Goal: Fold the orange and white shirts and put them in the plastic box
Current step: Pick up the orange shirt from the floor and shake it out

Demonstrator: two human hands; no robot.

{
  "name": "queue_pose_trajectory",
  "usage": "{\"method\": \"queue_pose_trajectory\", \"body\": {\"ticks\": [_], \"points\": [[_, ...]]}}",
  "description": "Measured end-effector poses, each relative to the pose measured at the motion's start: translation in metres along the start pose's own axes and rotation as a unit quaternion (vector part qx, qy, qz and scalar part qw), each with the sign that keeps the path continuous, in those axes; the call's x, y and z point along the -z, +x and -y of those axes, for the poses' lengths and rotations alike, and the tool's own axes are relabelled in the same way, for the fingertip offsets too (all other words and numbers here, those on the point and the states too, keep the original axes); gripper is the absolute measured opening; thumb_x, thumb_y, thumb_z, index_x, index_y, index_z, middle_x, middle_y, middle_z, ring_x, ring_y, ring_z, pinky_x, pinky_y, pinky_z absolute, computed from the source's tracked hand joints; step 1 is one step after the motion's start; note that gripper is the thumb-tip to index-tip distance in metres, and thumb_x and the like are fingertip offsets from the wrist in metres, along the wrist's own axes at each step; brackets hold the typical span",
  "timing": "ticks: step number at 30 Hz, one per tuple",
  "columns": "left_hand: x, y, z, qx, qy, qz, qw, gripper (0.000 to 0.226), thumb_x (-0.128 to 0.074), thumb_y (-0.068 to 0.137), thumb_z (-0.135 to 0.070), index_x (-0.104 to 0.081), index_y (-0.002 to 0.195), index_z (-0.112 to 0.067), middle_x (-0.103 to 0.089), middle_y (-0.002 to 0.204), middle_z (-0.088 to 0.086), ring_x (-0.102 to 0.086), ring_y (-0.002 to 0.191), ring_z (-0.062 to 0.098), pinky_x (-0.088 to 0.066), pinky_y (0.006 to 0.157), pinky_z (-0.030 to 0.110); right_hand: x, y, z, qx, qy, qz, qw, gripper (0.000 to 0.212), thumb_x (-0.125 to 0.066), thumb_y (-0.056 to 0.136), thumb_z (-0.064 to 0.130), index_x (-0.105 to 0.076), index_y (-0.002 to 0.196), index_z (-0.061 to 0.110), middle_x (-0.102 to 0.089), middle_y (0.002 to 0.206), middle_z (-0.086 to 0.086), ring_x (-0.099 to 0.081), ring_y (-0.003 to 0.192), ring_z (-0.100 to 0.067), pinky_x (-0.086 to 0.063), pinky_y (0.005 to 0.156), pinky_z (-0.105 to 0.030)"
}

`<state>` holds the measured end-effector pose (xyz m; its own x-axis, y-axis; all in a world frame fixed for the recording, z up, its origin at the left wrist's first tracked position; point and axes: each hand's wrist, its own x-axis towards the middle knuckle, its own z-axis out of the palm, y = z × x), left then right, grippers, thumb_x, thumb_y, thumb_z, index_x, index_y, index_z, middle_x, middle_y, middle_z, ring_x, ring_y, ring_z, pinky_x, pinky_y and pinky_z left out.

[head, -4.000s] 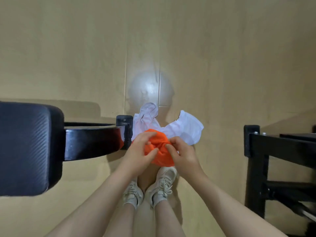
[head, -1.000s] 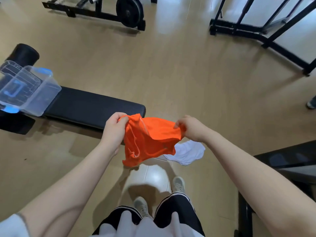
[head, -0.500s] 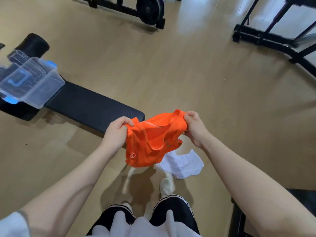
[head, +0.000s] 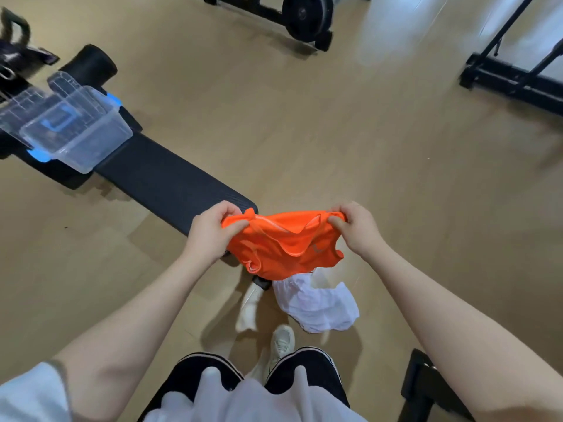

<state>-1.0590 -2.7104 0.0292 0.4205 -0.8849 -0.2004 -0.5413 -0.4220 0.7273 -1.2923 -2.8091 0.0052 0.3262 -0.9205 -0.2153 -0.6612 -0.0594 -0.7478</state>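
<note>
The orange shirt (head: 286, 248) hangs crumpled in the air in front of me. My left hand (head: 213, 229) pinches its left top edge and my right hand (head: 356, 228) pinches its right top edge, stretching the fabric between them. Below it the white shirt (head: 316, 306) lies bunched on the floor by my feet. The clear plastic box (head: 76, 132) with blue latches sits on the far end of the black bench (head: 170, 181), at the left.
A weight plate on a black rack (head: 304, 16) stands at the top. Black frame legs (head: 511, 80) are at the upper right, another black frame (head: 426, 388) at the lower right. Tan wooden floor (head: 335, 132) spreads between them.
I have lifted the orange shirt off the floor pile and spread it wider between both hands. The view has tilted up from the floor to the bench and box.
</note>
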Motion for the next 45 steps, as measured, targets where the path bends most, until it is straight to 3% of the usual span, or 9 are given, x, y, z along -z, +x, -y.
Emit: {"method": "queue_pose_trajectory", "body": {"ticks": [3,9,14,17,21,30,34,38,45], "points": [[-0.005,-0.001,-0.006,-0.02,0.037,-0.001,0.999,0.009,-0.066,0.081,-0.023,-0.059,0.076,-0.021,-0.059,0.074,-0.007,-0.05,0.066,0.005,-0.037,0.055,0.012,0.01,0.0,-0.012,-0.012,0.015,-0.029,0.999,0.013,-0.058,0.085,0.005,-0.068,0.09,-0.001,-0.053,0.076,0.0,-0.047,0.092,-0.022,-0.026,0.068,-0.021],[-0.007,0.004,-0.022,-0.072,0.045,0.003,0.996,0.008,-0.061,0.086,-0.019,-0.066,0.08,-0.019,-0.062,0.088,-0.003,-0.053,0.088,0.013,-0.038,0.065,0.018,0.03,-0.002,-0.021,-0.044,0.086,-0.101,0.99,0.023,-0.054,0.09,0.01,-0.068,0.108,0.003,-0.051,0.123,-0.015,-0.045,0.106,-0.013,-0.028,0.081,-0.009],[0.004,-0.001,-0.033,-0.13,0.013,-0.051,0.99,0.021,-0.049,0.093,-0.018,-0.07,0.094,-0.012,-0.068,0.088,-0.001,-0.058,0.087,0.014,-0.043,0.078,0.025,0.045,-0.001,-0.013,0.001,0.058,-0.175,0.983,0.024,-0.049,0.092,0.01,-0.069,0.105,0.004,-0.054,0.1,-0.01,-0.047,0.092,-0.013,-0.032,0.071,-0.001],[0.011,0.004,-0.033,-0.083,0.013,-0.085,0.993,0.026,-0.041,0.097,-0.019,-0.066,0.099,-0.011,-0.063,0.086,-0.001,-0.055,0.083,0.015,-0.035,0.067,0.023,0.049,0.004,-0.014,-0.063,0.082,-0.192,0.976,0.023,-0.044,0.093,0.013,-0.063,0.093,-0.001,-0.059,0.087,-0.013,-0.052,0.084,-0.023,-0.037,0.071,-0.026],[0.004,0.009,-0.026,-0.015,0.075,-0.004,0.997,0.032,-0.029,0.099,-0.021,-0.058,0.101,-0.007,-0.057,0.095,0.004,-0.05,0.09,0.02,-0.033,0.076,0.028,0.047,0.005,-0.026,-0.098,0.068,-0.159,0.98,0.02,-0.045,0.092,0.01,-0.06,0.095,-0.003,-0.057,0.085,-0.011,-0.048,0.08,-0.021,-0.033,0.061,-0.024],[-0.008,-0.016,-0.013,0.038,-0.141,0.267,0.953,0.014,-0.057,0.089,-0.021,-0.059,0.076,-0.02,-0.059,0.07,0.0,-0.052,0.066,0.013,-0.044,0.062,0.024,0.023,0.038,-0.028,-0.167,0.063,-0.199,0.964,0.024,-0.038,0.092,0.012,-0.057,0.104,0.005,-0.063,0.103,-0.016,-0.054,0.089,-0.026,-0.042,0.079,-0.034],[0.032,0.004,0.004,0.017,-0.237,0.146,0.96,0.014,-0.065,0.083,-0.016,-0.065,0.071,-0.022,-0.061,0.058,-0.007,-0.053,0.056,0.006,-0.044,0.054,0.017,0.0,0.097,0.02,-0.104,0.036,-0.183,0.977,0.023,-0.047,0.091,0.015,-0.064,0.104,0.008,-0.058,0.113,-0.019,-0.055,0.106,-0.031,-0.041,0.088,-0.032],[0.067,0.055,0.054,0.02,-0.029,-0.038,0.999,0.007,-0.062,0.086,-0.021,-0.065,0.084,-0.014,-0.067,0.076,0.002,-0.06,0.071,0.018,-0.047,0.069,0.031,-0.048,0.165,0.074,-0.084,-0.001,-0.151,0.985,0.026,-0.05,0.091,0.02,-0.065,0.112,0.013,-0.047,0.128,-0.017,-0.053,0.112,-0.03,-0.041,0.088,-0.03],[0.111,0.177,0.196,0.097,0.106,-0.109,0.984,0.027,-0.047,0.09,-0.037,-0.056,0.1,-0.014,-0.068,0.087,0.018,-0.062,0.083,0.038,-0.049,0.07,0.04,-0.202,0.302,0.154,-0.052,-0.024,-0.051,0.997,0.022,-0.044,0.091,0.013,-0.061,0.102,0.003,-0.064,0.11,-0.02,-0.058,0.104,-0.034,-0.044,0.083,-0.036]]}}
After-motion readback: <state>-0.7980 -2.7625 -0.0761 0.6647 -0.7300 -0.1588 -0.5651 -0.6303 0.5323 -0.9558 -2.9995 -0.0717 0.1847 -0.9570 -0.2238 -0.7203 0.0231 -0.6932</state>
